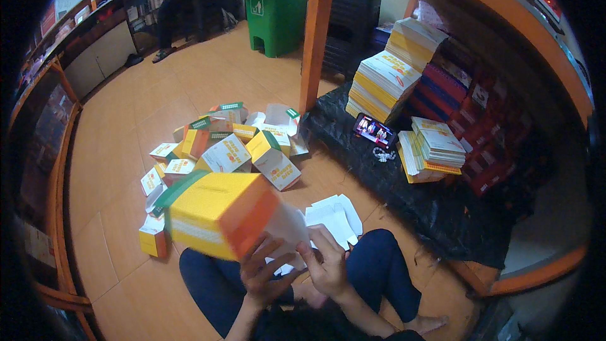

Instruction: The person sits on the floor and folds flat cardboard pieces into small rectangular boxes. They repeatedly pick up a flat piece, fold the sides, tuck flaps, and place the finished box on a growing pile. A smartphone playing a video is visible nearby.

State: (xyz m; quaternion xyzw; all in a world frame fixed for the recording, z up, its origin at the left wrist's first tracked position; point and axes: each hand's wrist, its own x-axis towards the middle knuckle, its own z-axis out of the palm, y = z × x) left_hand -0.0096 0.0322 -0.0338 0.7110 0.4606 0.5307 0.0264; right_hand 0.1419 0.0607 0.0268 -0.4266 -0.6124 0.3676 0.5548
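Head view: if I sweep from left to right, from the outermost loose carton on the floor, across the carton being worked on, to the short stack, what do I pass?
Outermost floor carton → raised yellow-and-orange carton → right hand → phone → short stack of cartons.

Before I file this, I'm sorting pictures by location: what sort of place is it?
Probably a small packing area, perhaps in a shop: a yellow box being handled, a heap of boxes on the tiled floor, and stacks of flattened cartons.
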